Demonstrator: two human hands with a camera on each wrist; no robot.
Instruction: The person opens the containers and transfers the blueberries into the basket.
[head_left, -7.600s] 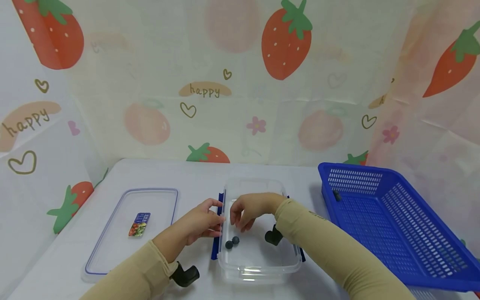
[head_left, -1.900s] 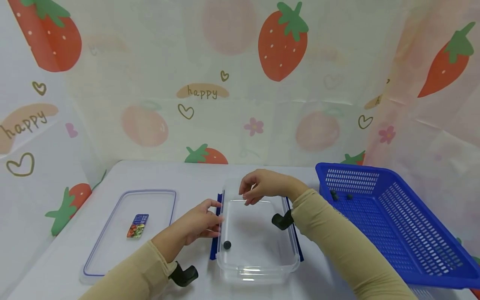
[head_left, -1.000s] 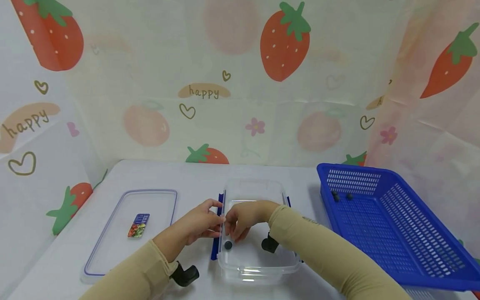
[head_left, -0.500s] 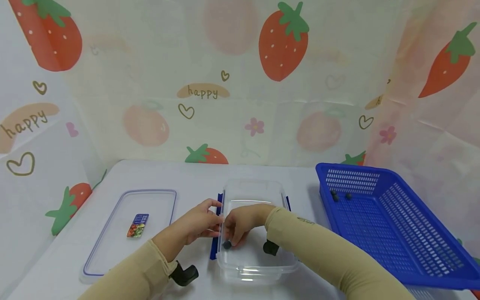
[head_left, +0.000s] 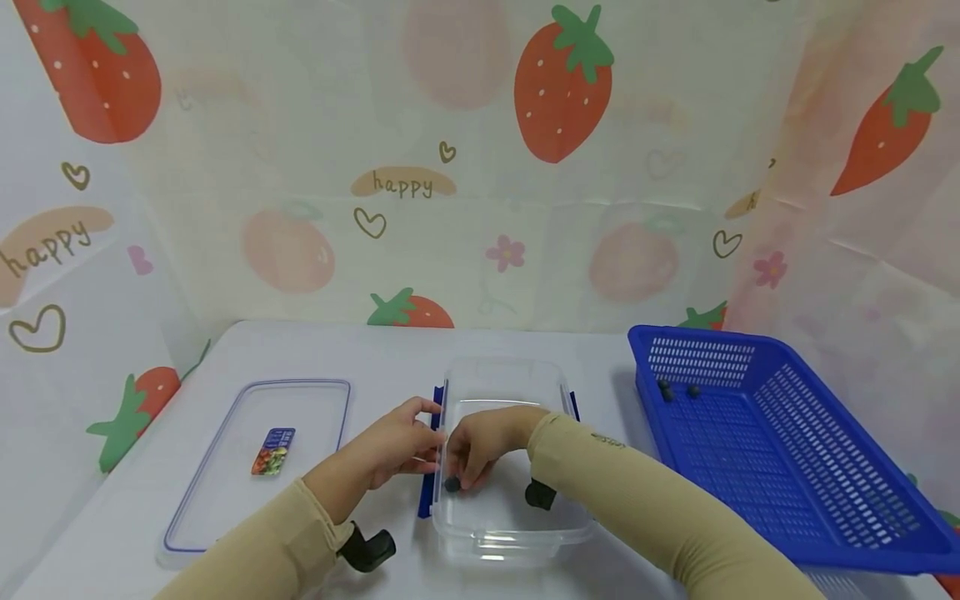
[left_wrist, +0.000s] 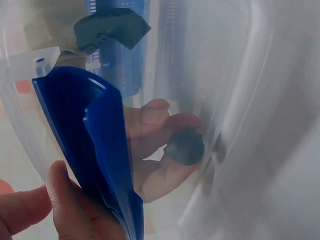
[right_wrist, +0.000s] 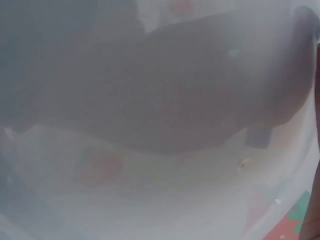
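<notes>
Inside the clear plastic box (head_left: 517, 537), my right hand (head_left: 486, 443) pinches a blueberry (head_left: 452, 484) close to the left wall. The left wrist view shows that dark round blueberry (left_wrist: 185, 146) through the plastic, between thumb and finger. My left hand (head_left: 397, 446) rests its loosely bent fingers against the box's left side, at the blue locking flap (left_wrist: 105, 145) that hangs outward. The right wrist view is blurred and shows mostly the cloudy box wall. Three blueberries (head_left: 693, 390) lie at the far left end of the blue basket (head_left: 795, 467).
To the left, a clear lid (head_left: 300, 517) with a blue seal lies flat on the white table, a colourful label (head_left: 273, 452) on it. The basket's raised rim stands right of the box. Strawberry-print sheets (head_left: 480, 208) enclose the back and sides.
Earlier two blueberries lay in the box; one is there now, and more lie in the basket. My right hand came down into the box and took hold of this blueberry. The left hand stayed.
</notes>
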